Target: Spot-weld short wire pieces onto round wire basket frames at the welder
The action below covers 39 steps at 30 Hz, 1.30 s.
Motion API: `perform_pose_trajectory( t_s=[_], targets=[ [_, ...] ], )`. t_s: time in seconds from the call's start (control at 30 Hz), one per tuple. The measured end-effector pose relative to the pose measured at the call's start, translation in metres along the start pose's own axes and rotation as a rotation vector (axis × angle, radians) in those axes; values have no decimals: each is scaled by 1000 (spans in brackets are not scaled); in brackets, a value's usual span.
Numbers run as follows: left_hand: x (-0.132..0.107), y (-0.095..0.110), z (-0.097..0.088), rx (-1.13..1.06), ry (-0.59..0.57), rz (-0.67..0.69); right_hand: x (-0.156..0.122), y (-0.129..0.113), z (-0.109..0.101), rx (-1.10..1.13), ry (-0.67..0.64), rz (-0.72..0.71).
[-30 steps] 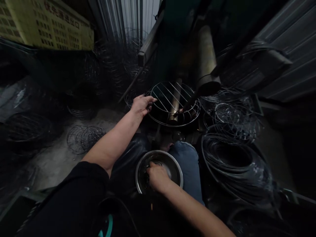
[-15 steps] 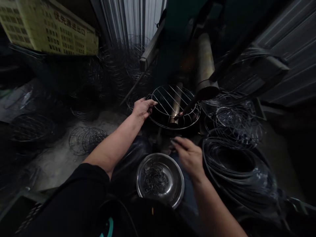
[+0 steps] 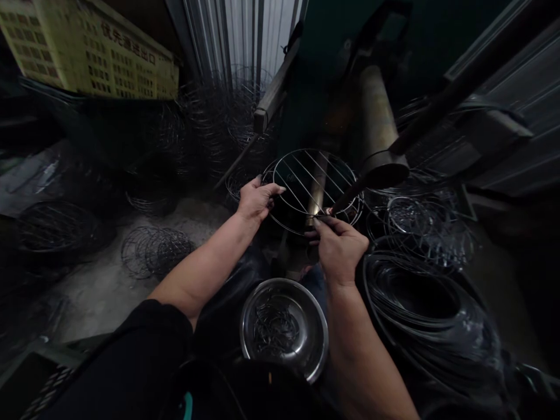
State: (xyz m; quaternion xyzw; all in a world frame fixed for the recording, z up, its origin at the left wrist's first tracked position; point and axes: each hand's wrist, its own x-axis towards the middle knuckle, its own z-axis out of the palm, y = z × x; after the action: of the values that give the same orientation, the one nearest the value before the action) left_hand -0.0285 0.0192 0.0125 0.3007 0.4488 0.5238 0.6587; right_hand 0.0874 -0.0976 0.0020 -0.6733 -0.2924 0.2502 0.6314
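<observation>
My left hand [image 3: 257,201] pinches the left rim of a round wire rack [image 3: 297,210], with the thumb on top and the fingers curled beneath. Parallel bars cross the upper ring, and a second ring shows below it. At the rack's front rim, my right hand [image 3: 339,245] has its thumb and fingers pressed together; whatever lies between them is too small to make out. The copper-coloured tip of a dark rod [image 3: 350,195] is just beyond those fingertips. Under the rack runs a metal cylinder [image 3: 318,186]. Below my hands, a steel bowl [image 3: 321,350] holds small bent wire pieces [image 3: 273,326].
A thicker cylinder [image 3: 381,122] juts from the machine above right. Coiled wire [image 3: 406,326] lies at my right, with tangled wire rings [image 3: 415,221] behind it. Wire frames [image 3: 155,248] rest on the floor at left. A yellow crate [image 3: 122,64] stands back left.
My right hand has risen from above the bowl to the front rim of the rack. My left hand keeps its hold on the rack. The view has shifted slightly.
</observation>
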Motion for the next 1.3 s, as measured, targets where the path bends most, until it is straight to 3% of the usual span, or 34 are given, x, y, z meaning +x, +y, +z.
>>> perform_pose_trajectory(
  t_s=[0.4, 0.77, 1.3],
  targets=[
    [-5, -6, 6, 38, -41, 17, -7, 27, -11, 75, 129, -111],
    [-7, -2, 10, 39, 3, -22, -3, 17, -12, 102, 112, -147],
    [10, -9, 18, 89, 19, -58, 10, 13, -13, 159, 81, -47]
  ],
)
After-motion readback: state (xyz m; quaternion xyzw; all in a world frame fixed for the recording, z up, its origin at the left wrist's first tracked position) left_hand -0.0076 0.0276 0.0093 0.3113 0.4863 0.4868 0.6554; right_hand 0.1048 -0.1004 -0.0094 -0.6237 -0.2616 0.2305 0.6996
